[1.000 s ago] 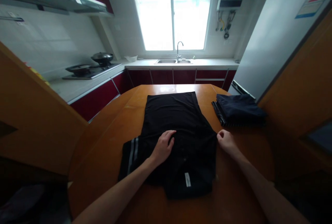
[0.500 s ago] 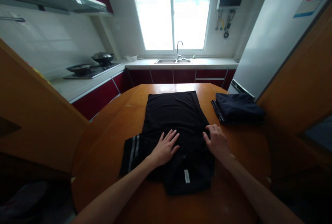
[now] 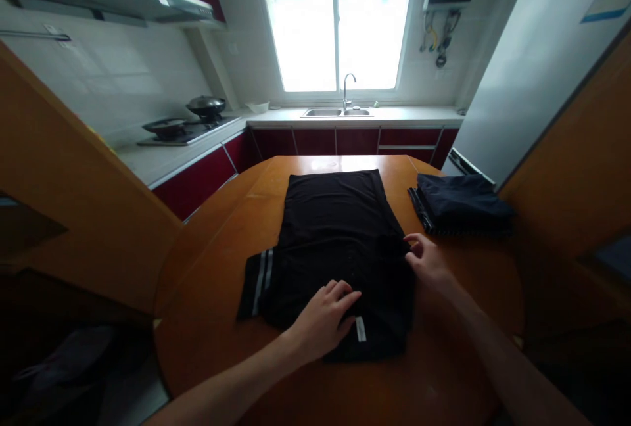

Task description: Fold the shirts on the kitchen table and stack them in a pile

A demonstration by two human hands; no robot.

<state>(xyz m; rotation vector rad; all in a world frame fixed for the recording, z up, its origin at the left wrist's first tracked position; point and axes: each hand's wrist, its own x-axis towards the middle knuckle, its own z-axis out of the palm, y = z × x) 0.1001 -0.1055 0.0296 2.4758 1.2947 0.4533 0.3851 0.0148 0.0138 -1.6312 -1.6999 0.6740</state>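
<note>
A black shirt (image 3: 335, 215) with grey stripes on its left sleeve lies spread on the wooden table (image 3: 211, 268), its collar end towards me. A white label (image 3: 361, 329) shows inside the collar. My left hand (image 3: 325, 317) rests at the collar area, just left of the label, fingers slightly bent and thumb apart. At the garment's right edge is my right hand (image 3: 428, 260), its index finger and thumb apart beside the cloth. Whether the right fingertips touch the fabric is hard to see against the black.
A stack of folded dark clothes (image 3: 458, 206) sits on the table's right side. Beyond the table are a counter with a sink (image 3: 338, 112), and a stove with two lidded pans (image 3: 206, 107) at the left. A refrigerator (image 3: 532, 71) stands to the right.
My left hand has moved down from the shirt's middle to the collar. The right hand released the right edge, reached inward, then came back to that edge. The view shifted slightly.
</note>
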